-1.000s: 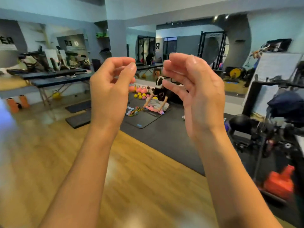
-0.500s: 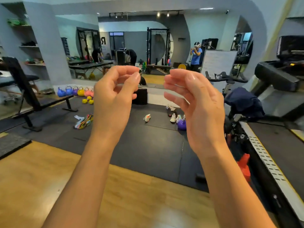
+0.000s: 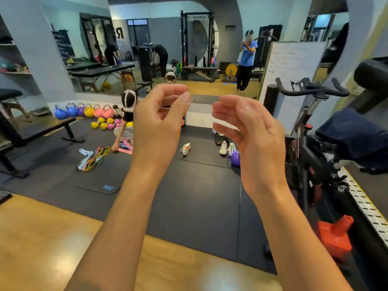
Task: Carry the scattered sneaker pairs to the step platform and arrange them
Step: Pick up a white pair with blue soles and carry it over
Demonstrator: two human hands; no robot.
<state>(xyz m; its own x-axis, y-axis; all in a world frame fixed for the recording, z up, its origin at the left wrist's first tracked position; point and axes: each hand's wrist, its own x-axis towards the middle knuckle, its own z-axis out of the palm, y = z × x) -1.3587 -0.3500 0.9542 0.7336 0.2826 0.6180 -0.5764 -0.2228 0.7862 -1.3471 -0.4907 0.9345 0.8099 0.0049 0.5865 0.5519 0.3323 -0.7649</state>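
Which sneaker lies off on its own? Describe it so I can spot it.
Start at the black floor mat below the mirror wall. One white sneaker with orange and green trim lies alone near its middle, well left of the other sneakers clustered by the purple ball.

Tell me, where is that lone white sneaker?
In the head view, the lone white sneaker lies on the black mat, mid-frame, left of the sneaker cluster beside the purple ball.

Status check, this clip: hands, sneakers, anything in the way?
Left hand, right hand raised, loosely curled, empty. Sneakers scattered on mat ahead, untouched. Purple ball beside them.
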